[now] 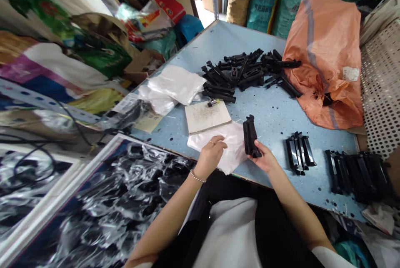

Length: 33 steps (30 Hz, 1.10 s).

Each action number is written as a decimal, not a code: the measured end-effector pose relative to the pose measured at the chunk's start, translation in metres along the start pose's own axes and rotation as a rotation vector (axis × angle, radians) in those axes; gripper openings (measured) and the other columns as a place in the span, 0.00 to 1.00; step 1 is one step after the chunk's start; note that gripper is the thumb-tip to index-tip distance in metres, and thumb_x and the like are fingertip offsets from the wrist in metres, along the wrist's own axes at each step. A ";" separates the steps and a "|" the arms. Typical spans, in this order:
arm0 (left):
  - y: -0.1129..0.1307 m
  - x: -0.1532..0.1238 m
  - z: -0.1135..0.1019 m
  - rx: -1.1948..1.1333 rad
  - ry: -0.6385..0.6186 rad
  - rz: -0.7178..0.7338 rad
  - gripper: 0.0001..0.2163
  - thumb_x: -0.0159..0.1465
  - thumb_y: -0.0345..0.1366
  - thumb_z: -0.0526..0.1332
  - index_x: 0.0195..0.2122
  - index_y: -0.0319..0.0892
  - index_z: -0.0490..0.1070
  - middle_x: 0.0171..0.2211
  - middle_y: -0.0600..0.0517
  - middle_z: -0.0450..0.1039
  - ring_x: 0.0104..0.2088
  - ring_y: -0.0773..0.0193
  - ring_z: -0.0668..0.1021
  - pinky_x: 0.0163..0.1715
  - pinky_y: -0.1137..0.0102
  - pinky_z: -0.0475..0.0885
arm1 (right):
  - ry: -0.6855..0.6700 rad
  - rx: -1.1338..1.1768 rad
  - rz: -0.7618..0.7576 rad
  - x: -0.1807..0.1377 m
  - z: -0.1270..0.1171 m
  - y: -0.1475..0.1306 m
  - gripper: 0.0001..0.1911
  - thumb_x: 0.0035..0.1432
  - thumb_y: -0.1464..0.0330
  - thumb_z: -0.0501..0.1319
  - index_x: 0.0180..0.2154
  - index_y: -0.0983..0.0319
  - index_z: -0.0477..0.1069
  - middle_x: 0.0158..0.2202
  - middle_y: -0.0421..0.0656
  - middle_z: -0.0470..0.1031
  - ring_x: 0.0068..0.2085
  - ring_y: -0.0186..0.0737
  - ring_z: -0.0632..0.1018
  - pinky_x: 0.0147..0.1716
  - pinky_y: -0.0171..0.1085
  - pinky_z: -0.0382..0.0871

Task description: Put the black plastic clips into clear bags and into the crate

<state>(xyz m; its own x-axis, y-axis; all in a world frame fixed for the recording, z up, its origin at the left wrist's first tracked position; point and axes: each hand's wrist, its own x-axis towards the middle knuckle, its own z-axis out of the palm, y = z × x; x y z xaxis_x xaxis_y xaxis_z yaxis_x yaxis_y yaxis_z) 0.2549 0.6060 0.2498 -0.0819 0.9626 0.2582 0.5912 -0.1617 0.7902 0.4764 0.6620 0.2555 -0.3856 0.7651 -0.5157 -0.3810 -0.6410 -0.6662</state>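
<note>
My right hand (265, 159) is closed around the lower end of a bundle of black plastic parts (249, 134), which stands on the blue table (275, 111). My left hand (211, 155), a bead bracelet at its wrist, pinches the top sheet of a stack of clear plastic bags (233, 145) just left of the bundle. A small square board (207, 116) lies behind the bags.
A loose heap of black parts (246, 73) lies mid-table beside an orange woven sack (325, 57). Grouped black parts (299, 152) and a longer row of parts (356, 172) lie at the right. More clear bags (173, 86) lie at the left. A bin of bagged parts (125, 201) stands below.
</note>
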 end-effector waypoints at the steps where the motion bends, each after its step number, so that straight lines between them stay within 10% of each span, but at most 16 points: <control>1: 0.000 -0.001 0.000 0.078 -0.033 0.083 0.10 0.67 0.27 0.55 0.39 0.41 0.77 0.51 0.41 0.77 0.52 0.54 0.79 0.54 0.57 0.77 | 0.010 -0.005 -0.008 -0.003 -0.004 -0.003 0.19 0.41 0.56 0.77 0.31 0.61 0.78 0.29 0.40 0.81 0.29 0.37 0.77 0.27 0.34 0.73; 6: 0.000 0.004 0.008 0.189 -0.039 0.147 0.20 0.66 0.22 0.52 0.56 0.40 0.72 0.58 0.41 0.72 0.57 0.55 0.77 0.58 0.59 0.76 | -0.075 0.024 -0.053 -0.048 -0.021 -0.011 0.19 0.49 0.55 0.74 0.37 0.61 0.79 0.33 0.42 0.81 0.32 0.38 0.79 0.30 0.34 0.74; 14: 0.013 -0.002 0.013 0.099 -0.146 0.240 0.33 0.65 0.21 0.52 0.71 0.45 0.56 0.67 0.40 0.62 0.65 0.54 0.71 0.59 0.61 0.76 | -0.208 0.196 0.474 -0.051 -0.018 0.013 0.22 0.59 0.53 0.65 0.43 0.67 0.76 0.43 0.51 0.82 0.33 0.35 0.79 0.24 0.29 0.72; 19: 0.032 -0.025 0.029 0.046 -0.353 0.497 0.40 0.63 0.19 0.50 0.75 0.46 0.42 0.71 0.40 0.57 0.70 0.54 0.65 0.65 0.58 0.71 | 0.049 -0.136 0.024 -0.018 -0.001 0.027 0.17 0.58 0.52 0.66 0.35 0.61 0.76 0.34 0.42 0.80 0.36 0.38 0.78 0.32 0.33 0.75; 23: 0.038 -0.030 0.030 0.045 -0.271 0.411 0.29 0.66 0.24 0.55 0.69 0.43 0.59 0.63 0.40 0.68 0.61 0.55 0.75 0.58 0.59 0.77 | -0.055 -0.394 -0.162 -0.032 0.009 0.037 0.16 0.58 0.58 0.67 0.45 0.57 0.77 0.47 0.41 0.80 0.51 0.41 0.78 0.51 0.38 0.73; 27: 0.043 -0.031 -0.018 0.055 -0.101 0.309 0.08 0.71 0.31 0.58 0.48 0.43 0.74 0.42 0.47 0.78 0.45 0.62 0.81 0.48 0.67 0.79 | -0.238 -0.580 -0.086 -0.046 0.003 0.019 0.18 0.61 0.54 0.63 0.46 0.59 0.77 0.36 0.42 0.81 0.36 0.40 0.80 0.40 0.41 0.75; 33: -0.010 -0.009 -0.141 0.631 -0.185 0.089 0.11 0.70 0.36 0.54 0.41 0.41 0.77 0.42 0.44 0.79 0.44 0.55 0.80 0.49 0.61 0.75 | 0.054 -0.613 -0.310 -0.032 -0.013 -0.014 0.16 0.57 0.54 0.66 0.39 0.59 0.77 0.29 0.41 0.77 0.31 0.38 0.75 0.33 0.39 0.70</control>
<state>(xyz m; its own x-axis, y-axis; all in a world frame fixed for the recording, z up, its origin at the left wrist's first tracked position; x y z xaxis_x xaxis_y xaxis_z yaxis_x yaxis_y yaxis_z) 0.1370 0.5686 0.3179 0.0945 0.9820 0.1635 0.9504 -0.1378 0.2787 0.5054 0.6472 0.2741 -0.2869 0.9197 -0.2680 0.0832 -0.2548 -0.9634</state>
